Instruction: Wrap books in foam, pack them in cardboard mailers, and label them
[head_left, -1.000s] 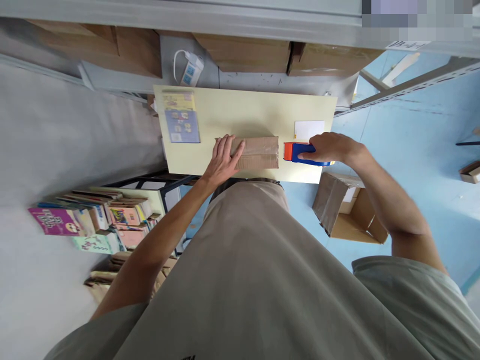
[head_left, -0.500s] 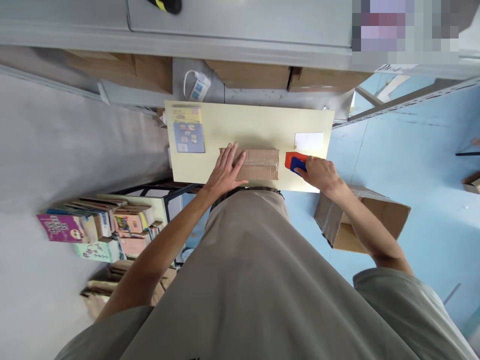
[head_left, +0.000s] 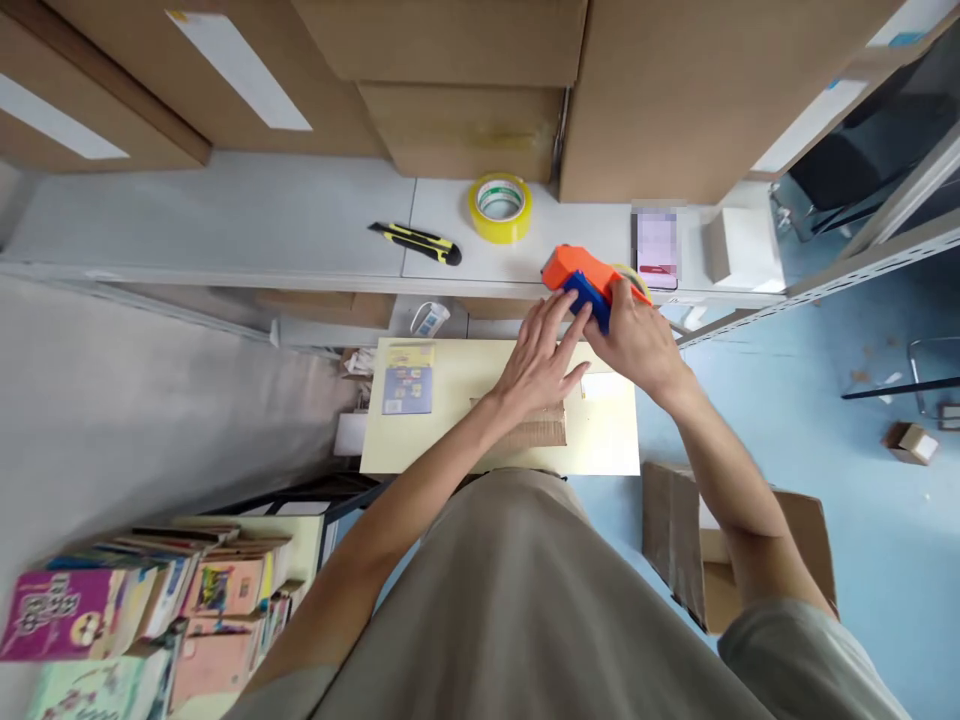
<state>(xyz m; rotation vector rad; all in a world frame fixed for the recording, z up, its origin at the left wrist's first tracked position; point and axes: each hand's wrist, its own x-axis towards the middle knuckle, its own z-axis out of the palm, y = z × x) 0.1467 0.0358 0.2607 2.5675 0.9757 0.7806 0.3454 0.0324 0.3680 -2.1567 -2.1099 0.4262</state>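
At the far side of the cream table (head_left: 604,445), the right hand (head_left: 639,338) holds a tape dispenser (head_left: 581,268), the left hand (head_left: 534,368) against it; 1 cardboard box (head_left: 534,432) lies on the table.

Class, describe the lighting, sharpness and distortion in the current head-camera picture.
All in the head view: wide-angle distortion makes the upper-left box slant; the pale table looks brightest toward its right end; the white card appears washed out; blocky pixels mask the upper end of the phone; the orange-and-blue tape dispenser looks fairly sharp.
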